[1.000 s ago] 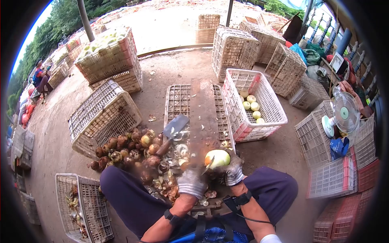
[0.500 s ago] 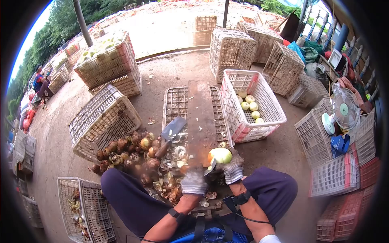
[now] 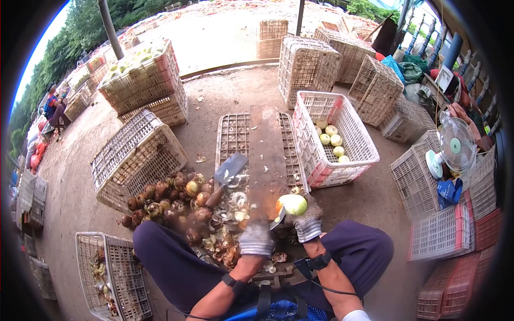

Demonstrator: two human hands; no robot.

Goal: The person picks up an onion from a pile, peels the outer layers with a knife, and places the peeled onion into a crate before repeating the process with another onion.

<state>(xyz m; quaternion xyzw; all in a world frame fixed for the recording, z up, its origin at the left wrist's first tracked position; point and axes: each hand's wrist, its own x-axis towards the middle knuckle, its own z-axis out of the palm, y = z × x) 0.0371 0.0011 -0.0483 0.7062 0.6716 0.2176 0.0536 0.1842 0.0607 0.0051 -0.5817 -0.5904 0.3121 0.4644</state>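
Observation:
My right hand (image 3: 308,223), in a grey knitted glove with a dirty palm, is closed around a large onion (image 3: 294,204). The onion is pale green-white, with orange-brown skin on its left side. My left hand (image 3: 256,239), in a matching glove, is closed, and a small knife (image 3: 278,218) projects from it, its blade against the onion's lower left. The left fingers and the knife's handle are mostly hidden. Below and left of the onion runs a stained wooden board (image 3: 266,152), laid over an upturned crate (image 3: 232,136).
A cleaver (image 3: 231,167) lies left of the board among onion peelings (image 3: 238,202). Unpeeled onions (image 3: 176,195) spill from a tipped crate (image 3: 136,155). Peeled onions (image 3: 336,140) lie in a white crate (image 3: 348,171) at right. A fan (image 3: 455,143) stands far right; a person (image 3: 55,109) sits far left.

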